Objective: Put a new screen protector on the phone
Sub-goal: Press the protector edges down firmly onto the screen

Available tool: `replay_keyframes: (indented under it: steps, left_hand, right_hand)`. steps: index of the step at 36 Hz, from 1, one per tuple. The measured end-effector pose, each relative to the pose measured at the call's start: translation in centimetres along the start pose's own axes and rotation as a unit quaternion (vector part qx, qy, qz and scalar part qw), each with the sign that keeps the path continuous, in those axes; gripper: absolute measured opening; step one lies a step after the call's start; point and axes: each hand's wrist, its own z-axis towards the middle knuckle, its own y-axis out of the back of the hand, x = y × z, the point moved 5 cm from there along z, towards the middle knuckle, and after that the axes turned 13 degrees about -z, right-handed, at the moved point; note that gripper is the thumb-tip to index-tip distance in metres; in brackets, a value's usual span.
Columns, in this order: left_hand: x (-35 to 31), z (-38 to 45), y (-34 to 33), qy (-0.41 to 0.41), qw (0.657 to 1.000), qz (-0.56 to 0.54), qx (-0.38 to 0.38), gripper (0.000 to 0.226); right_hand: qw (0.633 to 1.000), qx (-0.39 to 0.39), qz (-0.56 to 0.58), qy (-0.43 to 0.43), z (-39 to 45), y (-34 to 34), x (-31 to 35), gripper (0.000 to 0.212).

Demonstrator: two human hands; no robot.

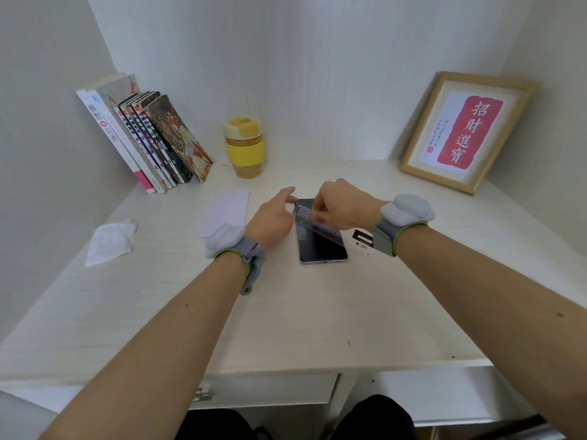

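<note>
A black phone (pixel 322 247) lies face up on the white desk (pixel 286 312), its near end toward me. Above its far half hangs a clear screen protector (pixel 314 222), tilted, with a printed pattern showing on it. My right hand (pixel 341 204) pinches the protector at its upper part. My left hand (pixel 273 217) sits at the phone's left side with its fingers stretched toward the protector's far left corner; whether they touch it I cannot tell. Both wrists wear grey bands.
A white envelope (pixel 227 211) and a crumpled wipe packet (pixel 111 241) lie to the left. A small black sticker tab (pixel 363 239) lies right of the phone. Leaning books (pixel 149 141), a yellow cup (pixel 244 147) and a framed print (pixel 467 131) stand at the back.
</note>
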Motion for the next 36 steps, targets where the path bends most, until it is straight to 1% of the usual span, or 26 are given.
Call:
replay_keyframes:
  steps: [3,8,12,14,19,22,26,32,36]
  left_hand:
    - [0.3,0.3,-0.1,-0.011,1.0,0.014,0.002,0.059]
    - [0.6,0.7,0.0,-0.002,1.0,0.021,0.016,0.06]
    - [0.6,0.8,0.1,0.002,1.0,0.015,0.027,0.062]
    - [0.5,0.7,0.1,-0.001,1.0,0.012,0.028,0.06]
    - [0.9,0.7,0.3,-0.006,0.999,0.022,0.026,0.057]
    - [0.9,0.7,0.1,-0.008,0.999,0.028,0.02,0.057]
    - [0.8,0.6,0.1,-0.012,0.999,0.028,0.016,0.057]
    - [0.6,0.7,0.1,-0.011,0.999,0.031,0.024,0.055]
    - [0.5,0.7,0.1,-0.011,0.999,0.039,0.021,0.055]
  right_hand:
    - [1.0,0.015,-0.002,0.012,-0.5,-0.1,0.6,0.023]
    - [0.999,0.043,0.01,0.031,-1.3,-0.5,1.2,0.026]
    - [0.996,0.062,0.03,0.047,-2.0,0.1,1.9,0.022]
    - [0.996,0.062,0.055,0.026,-2.1,0.6,1.6,0.019]
    - [0.984,0.08,0.126,-0.097,-2.1,1.3,-1.1,0.023]
    - [0.975,0.075,0.146,-0.147,-2.4,0.6,-2.1,0.024]
    - [0.967,0.075,0.181,-0.166,-2.2,-0.7,-1.4,0.024]
    - [0.961,0.079,0.211,-0.159,-1.5,-1.1,0.9,0.023]
    - [0.957,0.089,0.224,-0.161,-1.5,-1.0,0.8,0.022]
